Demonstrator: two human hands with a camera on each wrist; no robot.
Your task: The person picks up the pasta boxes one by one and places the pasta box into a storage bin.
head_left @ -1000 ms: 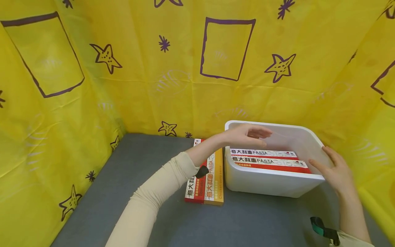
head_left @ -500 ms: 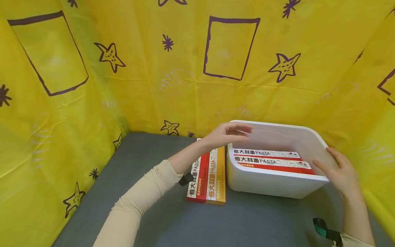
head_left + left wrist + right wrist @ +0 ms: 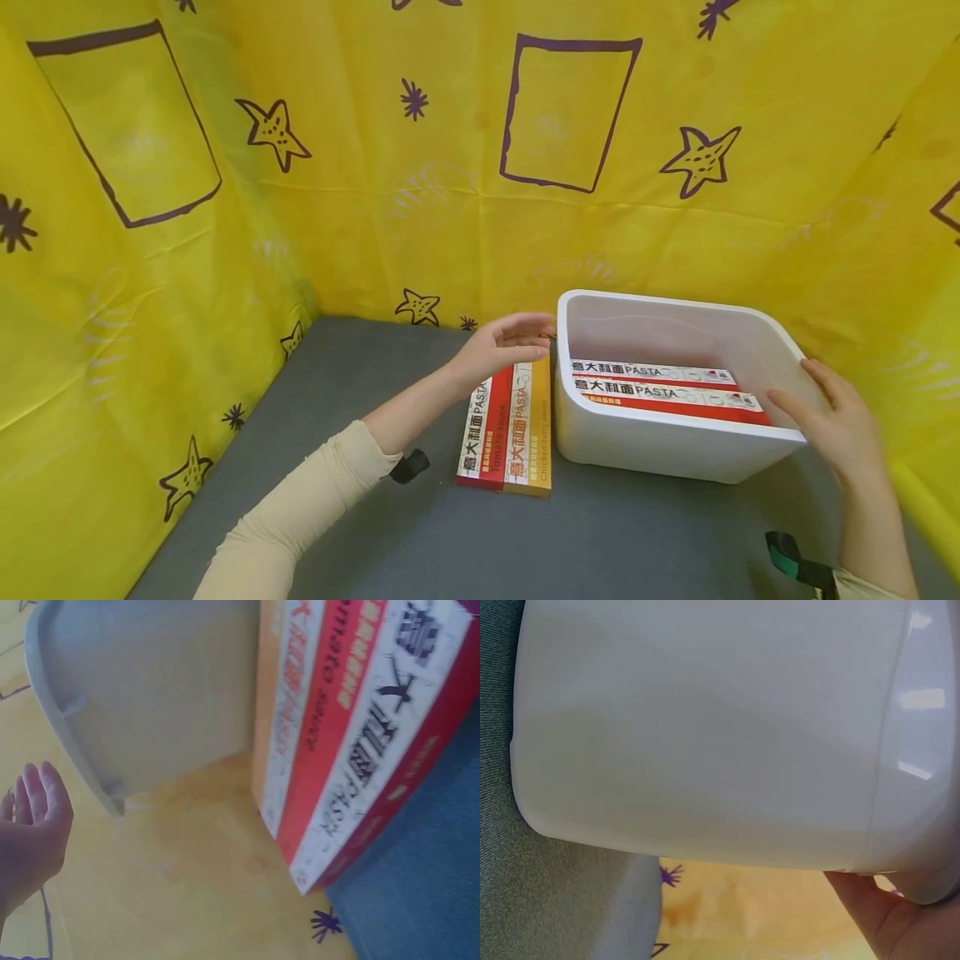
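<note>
My left hand (image 3: 504,345) hovers over the far ends of two pasta boxes, holding nothing, its fingers loosely bent. Beneath it lie a red tomato sauce pasta box (image 3: 487,442) and a yellow chicken curry pasta box (image 3: 536,450), side by side on the table. My right hand (image 3: 843,421) grips the right rim of a white plastic bin (image 3: 667,446), thumb on the inner side and fingers outside. Two red-and-white pasta boxes, a rear one (image 3: 652,371) and a front one (image 3: 671,392), stand in the bin. Their lower parts are hidden by the front wall.
A dark grey table (image 3: 360,367) carries everything. Yellow patterned cloth (image 3: 420,167) closes off the back and both sides, near the bin's rear and right. The yellow box lies close to the bin's left wall.
My left hand has moved left from above the bin to above the boxes on the table. The right hand stays on the rim. The view has shifted slightly.
</note>
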